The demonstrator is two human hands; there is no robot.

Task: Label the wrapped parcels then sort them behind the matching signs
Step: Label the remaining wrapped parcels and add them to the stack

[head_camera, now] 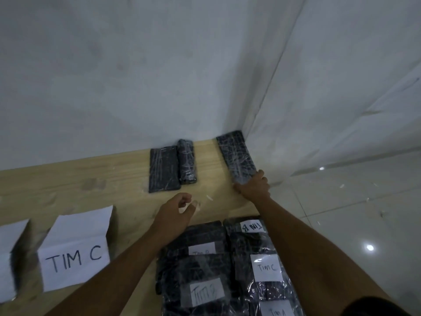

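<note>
My right hand (252,187) grips the near end of a long dark wrapped parcel (235,152) lying at the table's far right corner. My left hand (176,212) hovers over the wood with loosely curled fingers and holds nothing. Two more unlabelled dark parcels, a flat one (163,168) and a rolled one (186,160), lie side by side near the wall. Close to me sits a pile of labelled parcels (205,267), with white labels reading TIM C (266,267), TIM B and TIM A. A folded paper sign TIM C (75,258) stands at the left.
A second white sign (10,258) is cut off at the left edge. The wooden table (91,179) ends at a white wall behind and a white sheet at the right. Tiled floor (353,201) lies beyond the right edge.
</note>
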